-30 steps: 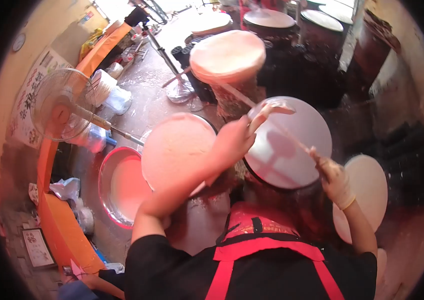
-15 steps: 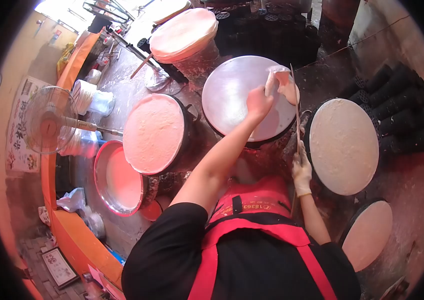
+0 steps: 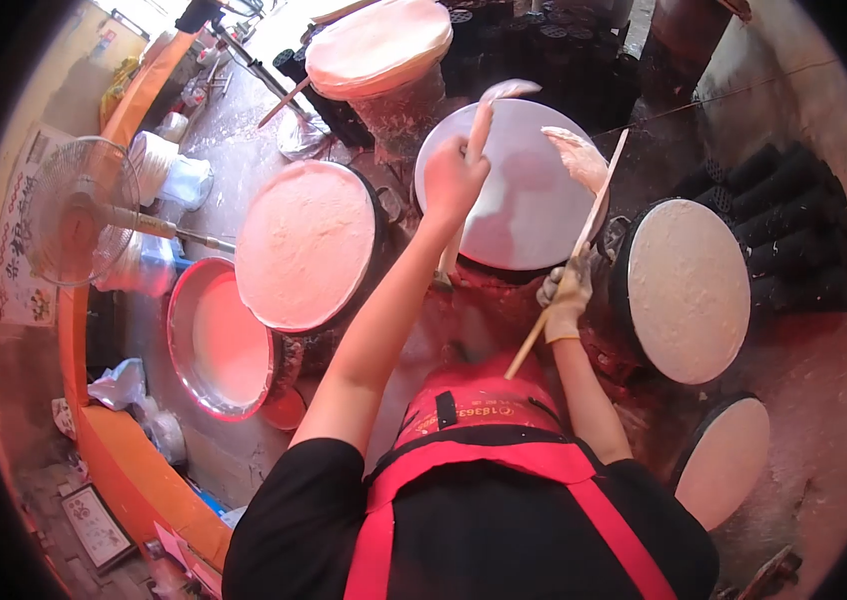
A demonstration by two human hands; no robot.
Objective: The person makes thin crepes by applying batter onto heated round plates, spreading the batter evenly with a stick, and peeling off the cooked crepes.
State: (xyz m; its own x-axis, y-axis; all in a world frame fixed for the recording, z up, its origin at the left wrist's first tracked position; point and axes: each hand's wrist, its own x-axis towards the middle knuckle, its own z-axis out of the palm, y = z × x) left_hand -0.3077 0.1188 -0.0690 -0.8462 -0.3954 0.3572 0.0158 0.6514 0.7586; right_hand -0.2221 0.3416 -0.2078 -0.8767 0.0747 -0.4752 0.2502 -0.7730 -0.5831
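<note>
My bare left hand (image 3: 452,178) is closed over the left side of a round, pale griddle (image 3: 519,215). A pale, blurred, dough-like strip (image 3: 482,125) sticks up from its fingers and bends right at the top. My gloved right hand (image 3: 569,288) grips a long wooden stick (image 3: 598,205) at the griddle's lower right, tilted with its upper end to the right. Another pale, crumpled piece (image 3: 576,155) lies over the griddle's right side against the stick; whether it is attached cannot be made out. Below my left hand, a short wooden handle (image 3: 450,255) shows at the griddle's edge.
Batter-coated round plates stand left (image 3: 306,245) and right (image 3: 689,290), with another disc (image 3: 724,465) lower right. A red-rimmed basin (image 3: 179,340) holds pale batter. Behind is a stack of flatbreads (image 3: 380,45). Black briquettes (image 3: 794,210) are piled right; a fan (image 3: 84,212) stands left.
My left hand has moved left, away from the stick, with a pale strip in it. The stick has tilted, its top going right and its lower end left. The view has shifted slightly.
</note>
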